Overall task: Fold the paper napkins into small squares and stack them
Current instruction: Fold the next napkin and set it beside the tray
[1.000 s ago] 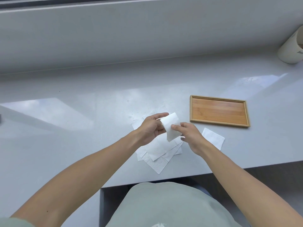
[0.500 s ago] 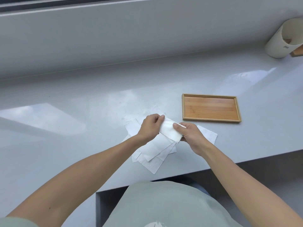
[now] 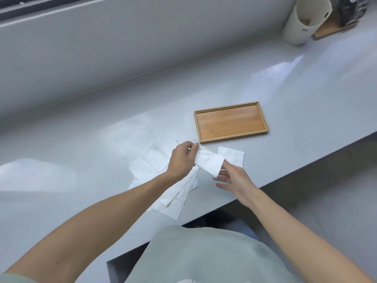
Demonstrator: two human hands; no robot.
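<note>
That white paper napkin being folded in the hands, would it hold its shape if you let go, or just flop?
Probably flop: the white folded paper napkin bends softly between the left hand and right hand. It looks very light, held by fingertips alone. A crease may stay, as the small white folded square on the grey counter lies flat.

- Folded napkin point(image 3: 209, 162): a white paper strip, folded lengthwise and doubled over at its near end, held above the counter point(image 3: 81, 139) between the two hands.
- Loose napkins point(image 3: 161, 166): a fanned, overlapping heap of flat white sheets on the counter, partly hidden under the left forearm.
- Finished square point(image 3: 232, 157): one small white folded napkin lying flat just in front of the wooden tray point(image 3: 231, 121).
</note>
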